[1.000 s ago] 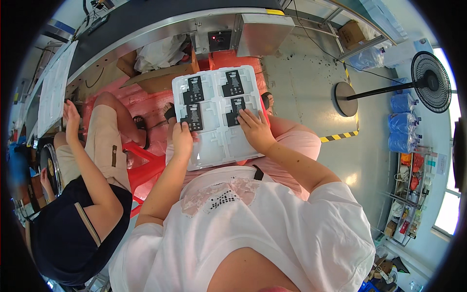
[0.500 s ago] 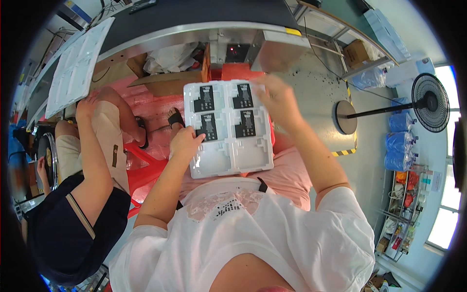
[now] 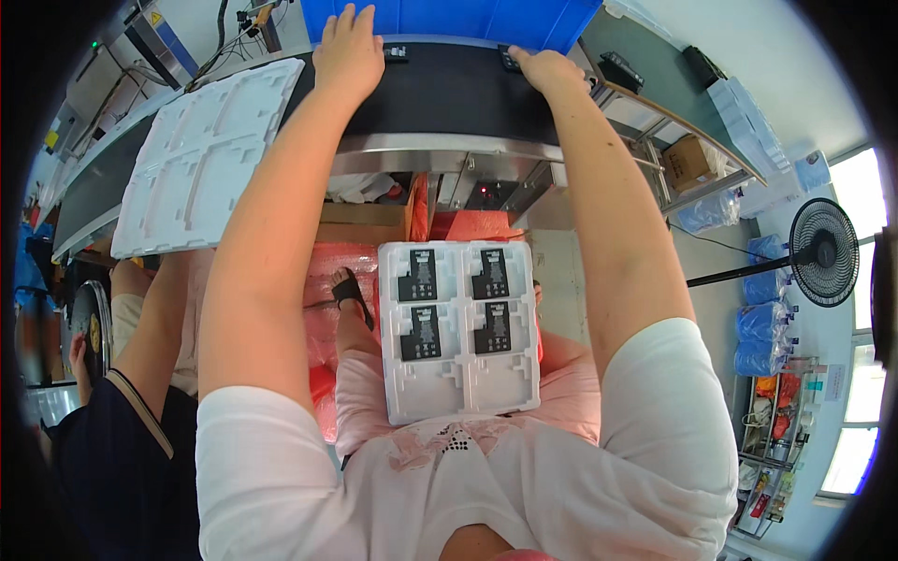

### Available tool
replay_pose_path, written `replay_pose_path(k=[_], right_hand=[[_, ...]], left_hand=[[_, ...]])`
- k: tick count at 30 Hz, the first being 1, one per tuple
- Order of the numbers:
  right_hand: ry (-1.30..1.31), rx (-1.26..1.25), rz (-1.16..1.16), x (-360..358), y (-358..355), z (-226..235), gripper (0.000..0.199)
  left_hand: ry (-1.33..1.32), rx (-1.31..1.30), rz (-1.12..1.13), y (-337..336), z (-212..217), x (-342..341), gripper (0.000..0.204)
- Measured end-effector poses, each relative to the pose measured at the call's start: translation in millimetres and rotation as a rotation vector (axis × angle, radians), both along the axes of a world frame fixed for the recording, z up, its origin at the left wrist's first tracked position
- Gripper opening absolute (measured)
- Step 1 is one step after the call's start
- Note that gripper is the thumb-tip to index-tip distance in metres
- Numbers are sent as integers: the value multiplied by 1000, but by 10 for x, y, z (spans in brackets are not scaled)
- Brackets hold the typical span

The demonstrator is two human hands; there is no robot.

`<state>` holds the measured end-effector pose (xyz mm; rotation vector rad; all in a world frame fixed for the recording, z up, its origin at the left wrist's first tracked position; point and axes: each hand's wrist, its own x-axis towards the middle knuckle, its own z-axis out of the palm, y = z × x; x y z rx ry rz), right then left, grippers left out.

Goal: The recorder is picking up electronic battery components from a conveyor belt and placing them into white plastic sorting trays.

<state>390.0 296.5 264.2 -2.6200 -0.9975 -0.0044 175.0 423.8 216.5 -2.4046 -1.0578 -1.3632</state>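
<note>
A white plastic tray [image 3: 505, 383] rests on my lap. Four of its pockets would be too many to number, so several black flat batteries [image 3: 424, 332] lie in its far and middle rows, and the near row of pockets is bare. Both my arms reach over the tray to the dark conveyor belt [image 3: 440, 98]. My left hand [image 3: 351, 58] is raised over the belt with fingers stretched apart, beside a small black battery [image 3: 397, 53]. At the far right of the belt, the fingers of my right hand [image 3: 554, 72] close on another black battery [image 3: 509, 59].
A blue bin [image 3: 454, 19] stands behind the belt. Another white tray [image 3: 201, 154] leans at the left, near a seated co-worker in dark clothes [image 3: 122, 458]. A cardboard box [image 3: 365, 224] sits under the belt. To the right are a black fan [image 3: 823, 251] and a side table [image 3: 655, 70].
Both hands have left the tray and moved forward to the belt. My right hand has reached a battery there. The view has tilted toward the belt; the tray stays on my lap.
</note>
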Motion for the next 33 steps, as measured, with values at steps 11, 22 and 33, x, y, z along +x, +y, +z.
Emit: replay_pose_path(k=[11, 22, 33], right_hand=[[456, 744, 28, 480, -204, -15, 21], [708, 767, 199, -669, -3017, 175, 24], [1149, 305, 187, -1159, -3732, -1501, 26]], left_hand=[[725, -401, 28, 31, 315, 665, 46], [597, -382, -168, -103, 264, 948, 38], [197, -1045, -359, -1902, 908, 506, 27]])
